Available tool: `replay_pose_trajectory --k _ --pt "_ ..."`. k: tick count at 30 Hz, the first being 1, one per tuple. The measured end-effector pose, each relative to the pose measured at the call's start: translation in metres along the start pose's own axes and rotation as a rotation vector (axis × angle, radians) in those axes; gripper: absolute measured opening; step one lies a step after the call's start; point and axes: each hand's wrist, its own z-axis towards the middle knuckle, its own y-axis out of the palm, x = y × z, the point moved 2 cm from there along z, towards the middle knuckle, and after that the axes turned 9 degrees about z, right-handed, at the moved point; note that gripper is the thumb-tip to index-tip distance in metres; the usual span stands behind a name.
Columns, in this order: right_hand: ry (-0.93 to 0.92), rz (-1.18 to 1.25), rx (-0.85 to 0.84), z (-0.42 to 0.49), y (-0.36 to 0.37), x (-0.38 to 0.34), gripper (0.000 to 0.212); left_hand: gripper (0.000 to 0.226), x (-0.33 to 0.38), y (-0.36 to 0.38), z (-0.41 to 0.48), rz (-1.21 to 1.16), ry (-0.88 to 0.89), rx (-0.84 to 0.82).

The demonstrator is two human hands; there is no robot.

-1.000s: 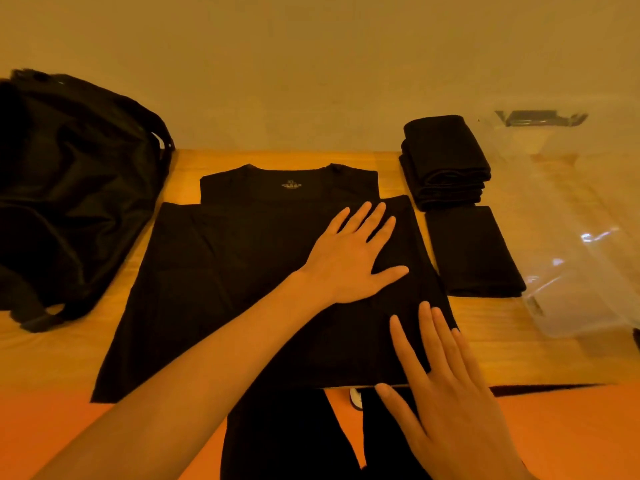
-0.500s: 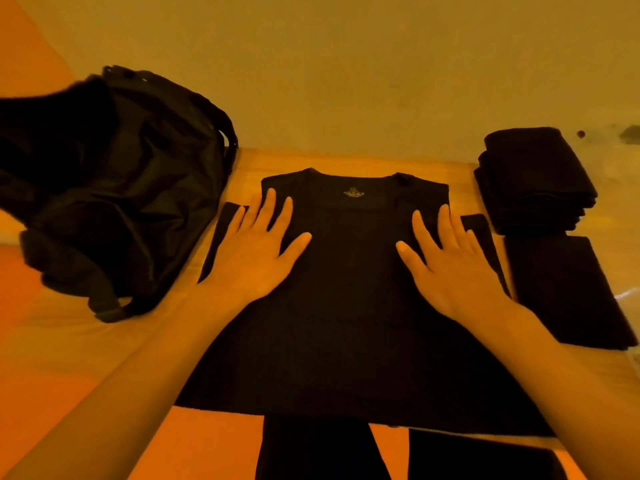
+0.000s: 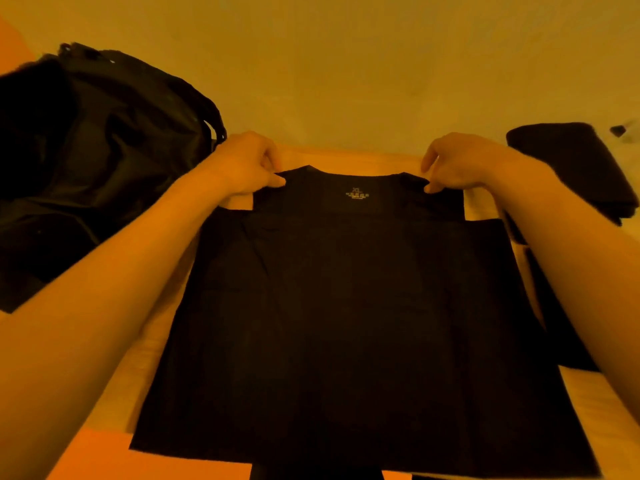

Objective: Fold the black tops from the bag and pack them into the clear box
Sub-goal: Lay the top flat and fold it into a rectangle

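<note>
Head view: a black top lies flat on the counter. Its neckline is at the far end, where a small printed size mark shows, and its hem reaches past the near edge. The shoulder part is narrower than the body below it. The left hand has the top's left shoulder corner and the right hand its right shoulder corner. Each grip is closed on the cloth, thumb on the upper face and fingers curled behind.

Just left of the top sits the dark bag, slumped on the counter. Beyond the top's far right corner rests a stack of folded black cloth. The clear box cannot be made out; the far right is blurred.

As a judgement, some tops are already folded and wait in that stack, with none visibly packed. This top seems midway, smoothed out and about to be folded shoulders toward hem. Whether the bag holds more cannot be told, and the packing is all left to do
</note>
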Motion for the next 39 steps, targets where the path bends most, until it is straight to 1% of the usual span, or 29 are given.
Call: replay_pose_trajectory --k 3,5,6,8,9,13,16,19,21,24,26,28,29,32,34,37,39 --pt "-0.001 0.070 -0.055 0.003 0.002 0.004 0.033 0.014 0.003 -0.003 0.004 -0.047 -0.006 -0.102" --pt "-0.008 0.121 -0.065 0.003 0.001 0.006 0.025 0.004 0.004 -0.006 0.005 -0.080 -0.008 -0.083" --pt "-0.006 0.147 -0.069 0.003 0.001 0.007 0.018 0.007 0.004 -0.008 0.005 -0.099 -0.015 -0.062" --pt "0.002 0.226 -0.078 0.004 0.000 0.010 0.016 0.012 0.006 -0.011 0.005 -0.132 -0.035 -0.069" --pt "0.014 0.271 -0.082 0.004 -0.001 0.011 0.015 0.015 0.008 -0.012 0.004 -0.147 -0.041 -0.091" --pt "0.068 0.406 -0.112 0.004 -0.006 0.012 0.035 0.022 0.011 -0.011 0.005 -0.170 -0.043 -0.155" --pt "0.062 0.395 -0.087 0.003 -0.011 0.010 0.040 0.020 0.008 -0.010 0.006 -0.198 -0.039 -0.092" --pt "0.042 0.382 -0.030 0.000 -0.014 0.009 0.039 0.022 0.007 -0.009 0.005 -0.229 -0.054 -0.047" --pt "0.031 0.427 -0.010 -0.003 -0.016 0.012 0.034 0.022 0.005 -0.010 0.001 -0.251 -0.054 -0.020" --pt "0.004 0.493 0.001 -0.010 -0.016 0.017 0.019 0.013 0.003 -0.016 -0.009 -0.320 -0.043 0.080" --pt "-0.042 0.489 0.057 -0.014 -0.017 0.019 0.016 0.010 0.002 -0.019 -0.017 -0.368 -0.025 0.155" --pt "-0.072 0.452 0.109 -0.015 -0.016 0.021 0.019 0.009 0.001 -0.021 -0.023 -0.397 -0.009 0.195" --pt "-0.075 0.381 0.108 -0.015 -0.014 0.020 0.024 0.010 0.001 -0.021 -0.025 -0.397 -0.007 0.203" --pt "-0.082 0.143 0.021 -0.016 0.002 0.012 0.043 0.010 -0.002 -0.016 -0.026 -0.373 -0.022 0.188" --pt "-0.124 0.053 0.022 -0.017 0.012 0.007 0.049 0.013 -0.003 -0.009 -0.023 -0.376 -0.032 0.173" --pt "-0.194 0.012 0.134 -0.022 0.018 0.004 0.051 0.017 -0.008 0.003 -0.018 -0.378 -0.058 0.172" --pt "-0.232 -0.008 0.191 -0.026 0.020 0.007 0.048 0.017 -0.012 0.008 -0.014 -0.395 -0.067 0.175"
